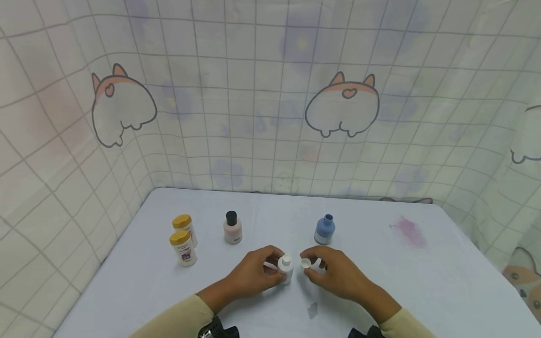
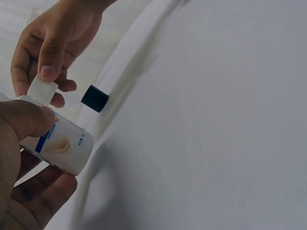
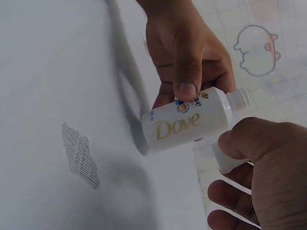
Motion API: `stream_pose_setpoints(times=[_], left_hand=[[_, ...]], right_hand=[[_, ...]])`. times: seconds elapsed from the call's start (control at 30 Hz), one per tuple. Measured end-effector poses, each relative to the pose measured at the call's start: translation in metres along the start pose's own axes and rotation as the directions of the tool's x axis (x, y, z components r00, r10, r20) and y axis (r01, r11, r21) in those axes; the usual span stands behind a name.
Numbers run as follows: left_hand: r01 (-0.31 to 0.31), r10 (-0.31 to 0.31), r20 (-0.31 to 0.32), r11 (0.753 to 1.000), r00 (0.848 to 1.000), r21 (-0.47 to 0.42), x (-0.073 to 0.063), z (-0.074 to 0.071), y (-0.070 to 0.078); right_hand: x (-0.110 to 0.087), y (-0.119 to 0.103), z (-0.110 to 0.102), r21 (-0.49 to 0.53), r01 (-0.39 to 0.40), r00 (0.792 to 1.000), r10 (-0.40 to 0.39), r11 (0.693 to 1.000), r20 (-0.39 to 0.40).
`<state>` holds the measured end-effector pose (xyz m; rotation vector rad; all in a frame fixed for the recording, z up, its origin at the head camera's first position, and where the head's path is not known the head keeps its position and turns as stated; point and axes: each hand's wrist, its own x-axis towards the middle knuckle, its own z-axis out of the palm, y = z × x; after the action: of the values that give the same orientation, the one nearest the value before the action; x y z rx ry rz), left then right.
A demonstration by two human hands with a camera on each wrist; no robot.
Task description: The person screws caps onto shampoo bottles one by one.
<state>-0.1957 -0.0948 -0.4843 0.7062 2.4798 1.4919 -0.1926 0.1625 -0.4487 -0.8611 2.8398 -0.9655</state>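
My left hand [image 1: 258,271] grips a small white Dove bottle [image 1: 285,272] around its body, and the bottle's neck is uncapped. Just right of it, my right hand [image 1: 336,272] pinches a white cap [image 1: 305,263] between thumb and finger, apart from the neck. The right wrist view shows the gold lettering on the bottle [image 3: 182,125] and the cap [image 3: 225,159] close to the neck. A dark cap [image 2: 95,98] appears beyond the right hand's fingers in the left wrist view. Behind the right hand stands a blue bottle [image 1: 324,231] with an open neck.
Two white containers with yellow lids, the front one [image 1: 184,249] overlapping the rear one [image 1: 182,220], stand at left. A pale pink bottle [image 1: 233,232] with a black cap is nearby. The white table [image 1: 270,211] carries a pink stain [image 1: 410,232] and a grey patch [image 1: 312,310].
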Motion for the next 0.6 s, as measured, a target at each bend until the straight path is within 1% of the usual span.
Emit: stream_pose_setpoints(times=[0.3, 0.53, 0.6], left_hand=[[-0.042, 0.042, 0.028, 0.999, 0.999, -0.001, -0.0025, 0.0049, -0.0043], [-0.014, 0.014, 0.030, 1.000, 0.999, -0.014, -0.0038, 0.0072, -0.0054], [-0.013, 0.014, 0.032, 1.000, 0.999, -0.010, -0.0037, 0.0072, -0.0051]], right_hand=[[-0.0026, -0.0035, -0.0001, -0.006, 0.008, 1.000, -0.008, 1.000, 0.004], [-0.0035, -0.0044, 0.0013, 0.004, 0.041, 0.999, -0.041, 0.999, 0.004], [-0.0032, -0.0045, 0.0021, 0.002, 0.046, 0.999, -0.046, 0.999, 0.004]])
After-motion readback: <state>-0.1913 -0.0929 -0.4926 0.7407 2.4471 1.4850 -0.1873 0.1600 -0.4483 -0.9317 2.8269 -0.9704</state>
